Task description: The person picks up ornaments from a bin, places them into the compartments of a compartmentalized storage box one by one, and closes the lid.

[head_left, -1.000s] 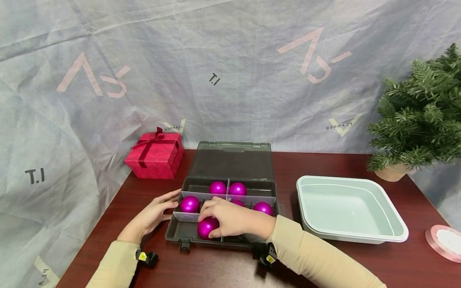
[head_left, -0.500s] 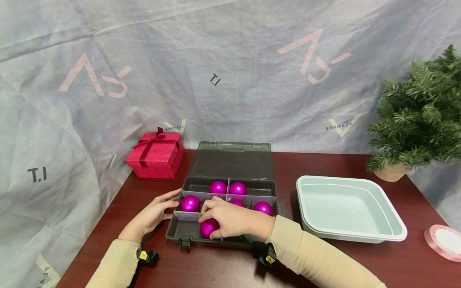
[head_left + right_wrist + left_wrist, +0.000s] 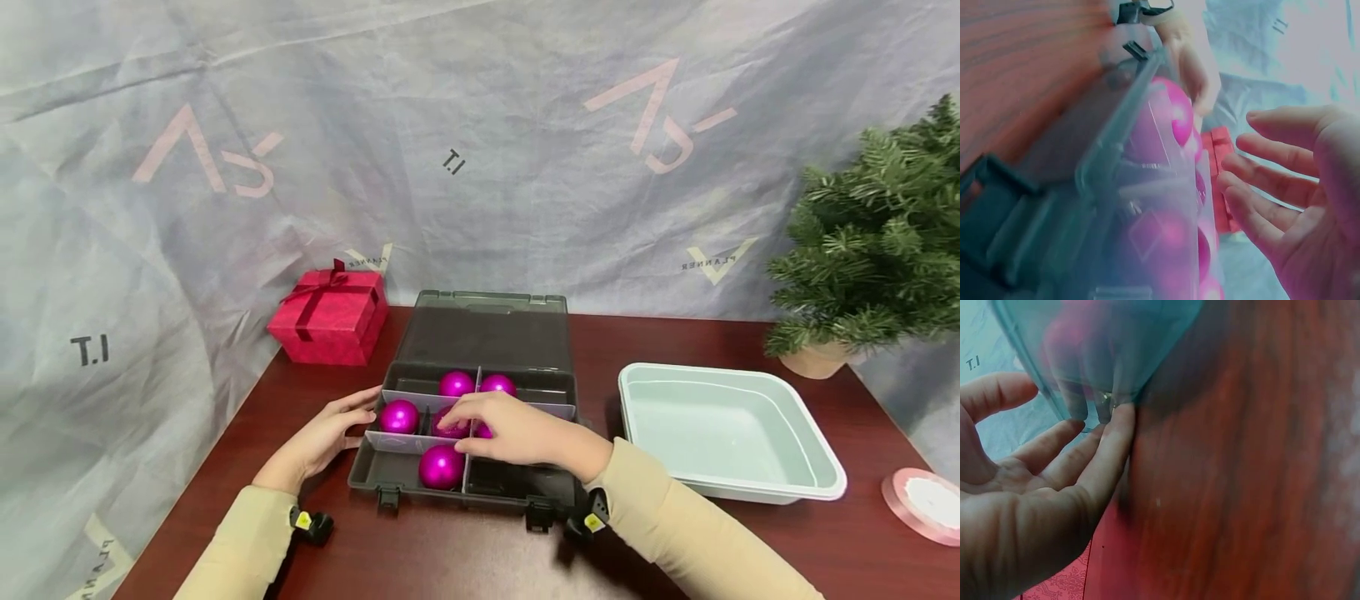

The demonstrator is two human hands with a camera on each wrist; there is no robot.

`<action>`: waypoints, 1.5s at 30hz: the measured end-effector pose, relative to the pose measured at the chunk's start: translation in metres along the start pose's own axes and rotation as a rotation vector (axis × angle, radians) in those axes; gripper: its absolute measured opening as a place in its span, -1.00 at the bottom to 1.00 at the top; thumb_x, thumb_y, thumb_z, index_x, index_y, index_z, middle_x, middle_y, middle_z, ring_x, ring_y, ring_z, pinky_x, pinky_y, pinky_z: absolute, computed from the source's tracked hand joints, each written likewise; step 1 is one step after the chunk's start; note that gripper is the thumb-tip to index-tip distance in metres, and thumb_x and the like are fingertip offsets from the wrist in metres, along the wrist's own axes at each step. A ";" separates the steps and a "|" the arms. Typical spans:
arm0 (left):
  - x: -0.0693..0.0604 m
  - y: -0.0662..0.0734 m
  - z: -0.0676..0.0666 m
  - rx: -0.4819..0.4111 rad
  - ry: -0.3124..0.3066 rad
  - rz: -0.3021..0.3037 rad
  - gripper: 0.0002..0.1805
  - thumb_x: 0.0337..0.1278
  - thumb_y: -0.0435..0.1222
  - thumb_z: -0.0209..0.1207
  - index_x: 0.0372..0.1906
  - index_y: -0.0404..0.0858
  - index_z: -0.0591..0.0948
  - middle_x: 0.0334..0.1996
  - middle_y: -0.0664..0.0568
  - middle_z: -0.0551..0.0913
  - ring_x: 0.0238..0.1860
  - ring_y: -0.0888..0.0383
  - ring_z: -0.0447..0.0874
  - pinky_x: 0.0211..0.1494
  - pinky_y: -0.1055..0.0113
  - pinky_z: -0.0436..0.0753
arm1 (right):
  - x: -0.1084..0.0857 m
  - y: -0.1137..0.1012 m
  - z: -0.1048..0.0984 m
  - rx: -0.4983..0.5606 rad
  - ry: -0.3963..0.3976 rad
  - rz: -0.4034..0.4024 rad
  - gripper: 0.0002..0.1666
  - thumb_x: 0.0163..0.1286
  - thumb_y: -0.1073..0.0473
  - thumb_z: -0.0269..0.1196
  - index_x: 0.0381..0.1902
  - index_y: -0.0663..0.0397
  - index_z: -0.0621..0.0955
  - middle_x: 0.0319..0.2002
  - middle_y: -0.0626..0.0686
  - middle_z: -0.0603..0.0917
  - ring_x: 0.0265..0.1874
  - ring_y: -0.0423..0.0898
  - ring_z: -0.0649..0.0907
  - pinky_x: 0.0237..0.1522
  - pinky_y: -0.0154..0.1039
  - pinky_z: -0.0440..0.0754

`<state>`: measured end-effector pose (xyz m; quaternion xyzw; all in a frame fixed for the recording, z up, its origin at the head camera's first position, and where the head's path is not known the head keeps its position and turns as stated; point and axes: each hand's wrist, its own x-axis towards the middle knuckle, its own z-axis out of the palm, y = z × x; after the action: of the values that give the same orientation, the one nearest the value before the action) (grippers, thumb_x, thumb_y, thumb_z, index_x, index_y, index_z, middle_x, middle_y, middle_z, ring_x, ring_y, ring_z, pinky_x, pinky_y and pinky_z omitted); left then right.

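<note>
A dark see-through divided box (image 3: 405, 493) lies with its lid (image 3: 491, 333) raised at the back. Shiny magenta balls sit in it: one ball (image 3: 441, 468) in the front row's left compartment, several in the middle row, and two in the back row, such as this ball (image 3: 457, 384). My right hand (image 3: 517, 429) hovers over the middle row, holding nothing, its fingers spread and partly covering balls there. In the right wrist view its fingers (image 3: 1272, 150) are apart from the box. My left hand (image 3: 322, 437) touches the box's left side with extended fingers (image 3: 1113, 440).
A pale green tub (image 3: 731, 433) stands right of the box. Farther right are a roll of pink ribbon (image 3: 926, 498) and a small potted fir tree (image 3: 862, 242). A red gift box (image 3: 330, 321) sits at the back left, before a grey cloth backdrop (image 3: 480, 150).
My right hand has let go of the ball in the front left compartment and risen away to the right and back. The left hand stays at the box's side.
</note>
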<state>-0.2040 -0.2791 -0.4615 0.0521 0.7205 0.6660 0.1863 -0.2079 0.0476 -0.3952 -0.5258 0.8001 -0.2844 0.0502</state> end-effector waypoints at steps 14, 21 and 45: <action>0.002 0.000 0.000 -0.009 0.006 -0.001 -0.28 0.46 -0.35 0.02 0.61 -0.37 0.09 0.53 -0.36 0.14 0.27 0.12 0.43 0.25 -0.03 0.52 | -0.014 0.003 0.006 -0.069 -0.060 0.031 -0.86 0.39 0.21 0.36 -0.14 -0.02 0.79 -0.12 -0.15 0.62 -0.02 -0.20 0.56 0.16 -0.24 0.49; -0.005 -0.002 -0.003 -0.004 0.005 -0.010 -0.28 0.46 -0.33 0.03 0.61 -0.36 0.10 0.53 -0.35 0.15 0.30 0.02 0.41 0.27 -0.07 0.51 | -0.013 0.001 0.016 -0.112 -0.061 -0.013 -0.87 0.37 0.20 0.36 -0.16 -0.04 0.80 -0.12 -0.14 0.58 0.01 -0.16 0.52 0.23 -0.24 0.44; 0.052 0.108 -0.010 0.236 0.055 -0.027 -0.41 0.51 -0.33 -0.04 0.54 -0.39 0.24 0.46 -0.38 0.28 0.47 -0.25 0.24 0.43 -0.05 0.33 | 0.002 0.000 -0.006 -0.100 -0.004 -0.083 -0.78 0.34 0.23 0.36 -0.06 0.01 0.78 -0.05 -0.10 0.64 0.05 -0.05 0.55 0.17 -0.03 0.49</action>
<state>-0.2739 -0.2599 -0.3655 0.0457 0.7992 0.5752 0.1682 -0.2108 0.0482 -0.3901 -0.5607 0.7908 -0.2449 0.0135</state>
